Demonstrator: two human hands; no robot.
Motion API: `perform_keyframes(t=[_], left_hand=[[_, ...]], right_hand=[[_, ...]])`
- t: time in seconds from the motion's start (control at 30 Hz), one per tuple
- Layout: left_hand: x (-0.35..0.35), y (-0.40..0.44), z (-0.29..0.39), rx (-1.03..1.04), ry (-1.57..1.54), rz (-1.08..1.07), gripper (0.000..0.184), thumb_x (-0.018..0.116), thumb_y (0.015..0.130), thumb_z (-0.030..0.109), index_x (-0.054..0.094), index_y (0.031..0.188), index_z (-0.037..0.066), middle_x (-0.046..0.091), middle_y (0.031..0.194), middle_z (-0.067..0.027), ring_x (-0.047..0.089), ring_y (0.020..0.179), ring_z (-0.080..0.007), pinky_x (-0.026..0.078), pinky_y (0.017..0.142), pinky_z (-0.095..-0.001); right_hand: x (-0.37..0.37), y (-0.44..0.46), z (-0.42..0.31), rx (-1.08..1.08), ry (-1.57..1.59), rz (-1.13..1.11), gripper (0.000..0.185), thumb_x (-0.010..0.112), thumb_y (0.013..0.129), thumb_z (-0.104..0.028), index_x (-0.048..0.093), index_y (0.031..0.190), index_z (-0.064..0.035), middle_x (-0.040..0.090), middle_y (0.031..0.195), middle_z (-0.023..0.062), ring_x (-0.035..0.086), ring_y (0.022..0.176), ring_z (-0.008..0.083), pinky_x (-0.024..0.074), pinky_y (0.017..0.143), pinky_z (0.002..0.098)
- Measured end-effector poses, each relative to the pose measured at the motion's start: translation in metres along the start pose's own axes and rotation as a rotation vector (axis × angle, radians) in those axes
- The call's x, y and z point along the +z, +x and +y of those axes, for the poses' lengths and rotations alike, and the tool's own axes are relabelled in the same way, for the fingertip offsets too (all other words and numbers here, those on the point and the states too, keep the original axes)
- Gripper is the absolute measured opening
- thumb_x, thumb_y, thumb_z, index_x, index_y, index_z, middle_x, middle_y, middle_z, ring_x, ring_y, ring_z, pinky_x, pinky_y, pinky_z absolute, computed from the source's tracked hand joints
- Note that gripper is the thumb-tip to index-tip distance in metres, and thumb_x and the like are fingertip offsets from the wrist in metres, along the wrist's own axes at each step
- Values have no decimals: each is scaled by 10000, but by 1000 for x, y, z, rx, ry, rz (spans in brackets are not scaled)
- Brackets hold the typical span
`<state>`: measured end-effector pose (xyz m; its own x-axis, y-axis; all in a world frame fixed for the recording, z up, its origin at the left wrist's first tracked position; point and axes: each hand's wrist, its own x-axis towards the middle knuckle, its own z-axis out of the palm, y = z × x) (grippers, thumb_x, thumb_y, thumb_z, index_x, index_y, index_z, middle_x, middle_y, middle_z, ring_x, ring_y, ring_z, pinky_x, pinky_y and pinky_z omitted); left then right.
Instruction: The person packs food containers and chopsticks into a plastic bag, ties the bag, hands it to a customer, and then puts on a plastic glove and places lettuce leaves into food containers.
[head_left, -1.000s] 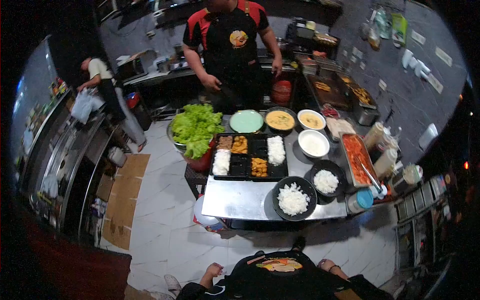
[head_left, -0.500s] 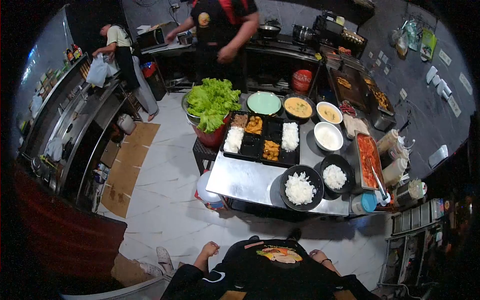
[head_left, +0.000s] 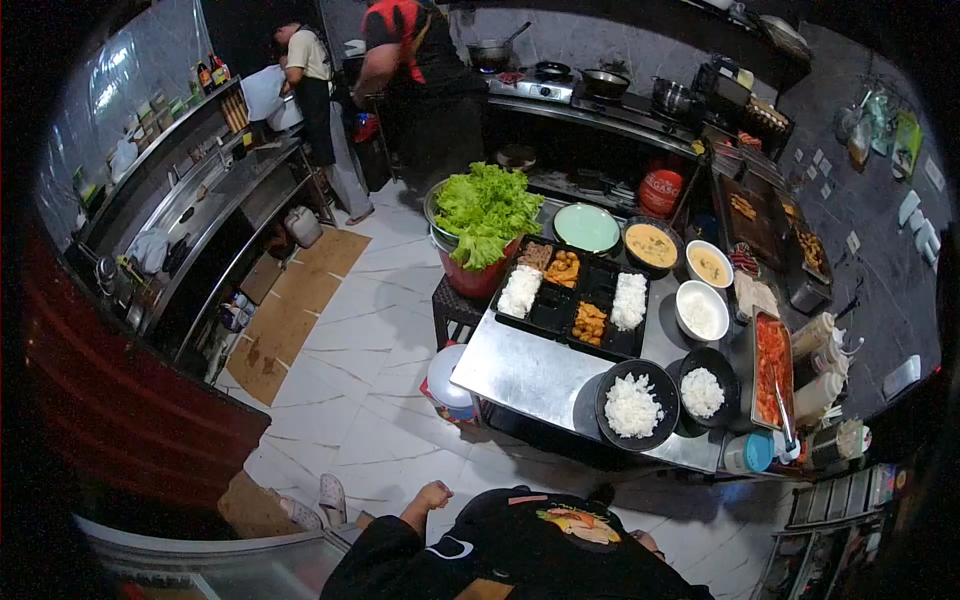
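At the bottom of the head view, my left hand hangs beside the black apron with its fingers curled in and nothing visible in it. My right hand is low on the other side, mostly behind the apron, its fingers too hidden to read. Neither hand touches the steel table. Nearest on its front edge are two black bowls of rice. Behind them lie two black compartment trays with rice, meat and orange-brown food.
Lettuce fills a red container left of the trays. A green plate, soup bowls, a red-food pan with tongs and bottles stand around. One person is behind the table, another at the left counter.
The view has swung left, so the table appears further right. The person in red and black has moved left toward the other person. My right hand has become more hidden behind the apron.
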<state>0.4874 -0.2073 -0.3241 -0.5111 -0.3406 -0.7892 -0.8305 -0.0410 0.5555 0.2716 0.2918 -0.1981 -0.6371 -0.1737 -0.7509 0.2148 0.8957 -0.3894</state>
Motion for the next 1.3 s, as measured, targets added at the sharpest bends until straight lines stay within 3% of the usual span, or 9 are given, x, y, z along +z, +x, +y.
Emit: perform_keyframes(t=[0.47,0.57,0.73,0.97,1.03,1.07,1.17,1.27,1.3], left_hand=[[-4,-18,30,13,77,-69,259,634,770,239,578,854,1,594,649,-87,538,479,-168,417,416,-311],[-1,-23,26,4,31,-14,221,618,781,222,590,783,3,568,599,-81,518,455,-171,410,406,-311],[-7,-29,31,-26,64,-58,277,593,799,252,587,666,10,562,583,-88,519,453,-177,405,392,-315],[-9,-29,27,9,124,-36,272,597,793,276,610,727,12,599,634,-87,545,476,-178,412,397,-319],[-6,-25,21,0,99,0,292,599,789,301,619,774,11,599,639,-86,549,488,-181,413,400,-320],[-7,-23,19,1,107,-6,292,599,789,301,619,774,11,599,639,-86,549,488,-181,413,400,-320],[-8,-23,20,-4,80,-69,302,610,783,315,622,808,14,593,636,-79,544,492,-176,414,404,-326],[-9,-14,6,-29,147,-61,306,559,820,318,632,825,20,621,690,-114,584,549,-217,446,450,-351],[-13,10,-22,483,559,-78,305,521,840,309,631,838,25,630,735,-140,602,609,-244,461,496,-378]], right_hand=[[5,0,13,32,-132,66,162,645,763,-186,632,882,-77,641,751,92,617,679,159,480,580,293],[-7,-21,-14,163,-39,26,157,644,769,-174,621,882,-67,643,771,87,623,695,150,486,580,291],[-5,-15,-8,76,101,7,214,652,772,-178,595,903,-19,644,748,86,615,621,139,484,546,286],[2,0,12,34,11,16,223,640,785,-188,597,931,-25,656,774,101,637,635,160,493,549,289],[4,-1,21,-487,-356,69,201,639,776,-183,610,916,-42,657,744,101,645,646,171,498,554,299],[9,3,20,38,25,28,183,634,767,-175,622,902,-52,654,714,102,645,643,180,503,565,309],[13,6,29,99,81,12,330,678,678,-340,656,897,-93,666,832,93,631,790,216,488,720,322],[18,4,32,-12,21,46,186,610,768,-193,623,887,-51,647,692,115,646,634,193,508,585,325],[21,5,34,-10,28,44,186,610,768,-193,623,887,-51,647,692,115,646,634,193,508,585,325]])
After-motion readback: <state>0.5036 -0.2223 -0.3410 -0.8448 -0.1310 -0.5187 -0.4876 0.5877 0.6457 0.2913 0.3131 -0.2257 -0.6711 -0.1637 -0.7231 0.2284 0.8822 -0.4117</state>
